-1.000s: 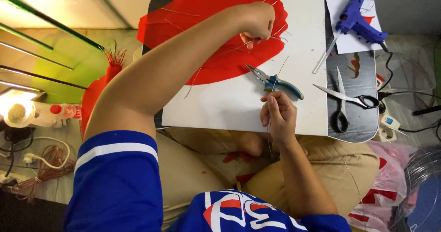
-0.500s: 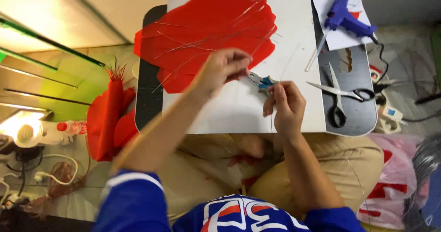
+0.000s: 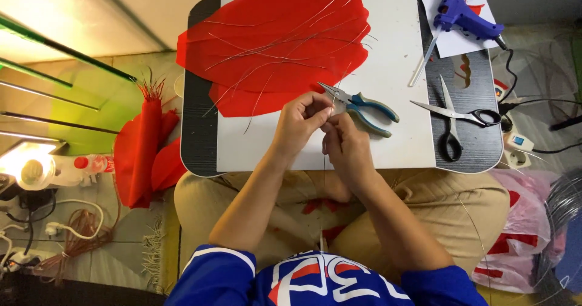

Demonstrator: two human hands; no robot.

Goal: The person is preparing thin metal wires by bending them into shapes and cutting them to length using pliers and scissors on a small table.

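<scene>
Left hand: I've got the left hand [image 3: 301, 121] over the white board, fingers curled in tight, thumb and forefinger pinched on a thin wire [image 3: 324, 166].
Right hand: the right hand [image 3: 343, 148] sits right against the left, fingertips touching it, fingers closed down on the same wire just below.
Wire: thin and pale, hard for me to follow; it runs from the pinch point down past the board edge toward my lap, and a short bit pokes up above the fingers.
Pliers: blue-handled needle-nose pliers [image 3: 357, 104] lie on the board just beyond the knuckles, tips pointing left, nobody holding them.
Red fabric: a big red sheet [image 3: 273, 45] spreads across the far half of the board, with more loose wires [image 3: 267, 54] scattered over it.
White board: the board [image 3: 394, 69] rests on a dark ribbed tray [image 3: 199, 124] over my crossed legs.
Scissors: black-handled scissors [image 3: 453, 117] lie to the right on the tray, blades open.
Glue gun: a blue glue gun [image 3: 462, 13] sits far right on a sheet of paper, well apart from the hands.
Floor left: a bundled red fabric piece [image 3: 140, 154] stands beside the tray, a lit lamp [image 3: 29, 166] further out.
</scene>
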